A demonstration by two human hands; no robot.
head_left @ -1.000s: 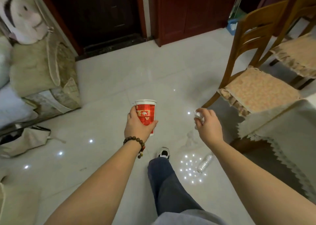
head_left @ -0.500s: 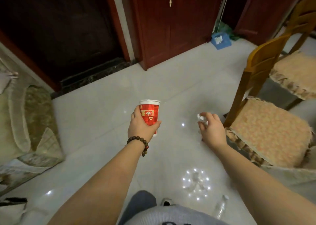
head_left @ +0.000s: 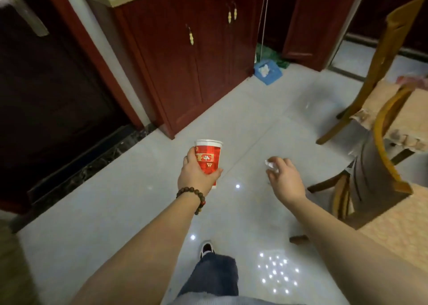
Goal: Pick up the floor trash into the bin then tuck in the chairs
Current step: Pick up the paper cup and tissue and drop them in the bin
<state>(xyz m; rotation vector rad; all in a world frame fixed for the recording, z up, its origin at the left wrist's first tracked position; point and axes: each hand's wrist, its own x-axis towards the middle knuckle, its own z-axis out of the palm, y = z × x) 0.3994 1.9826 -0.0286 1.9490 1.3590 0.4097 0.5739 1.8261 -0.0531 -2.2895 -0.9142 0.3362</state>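
Tiled floor, left hand gripping cup

You stand on a glossy pale tile floor — your shoe planted on it. A blue dustpan rests by the red cabinet, and two wooden chairs stand at right.

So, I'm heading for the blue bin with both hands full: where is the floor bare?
Bare tile runs from the shoe past the red cabinet to the blue bin. On the right it is crowded with wooden chairs.
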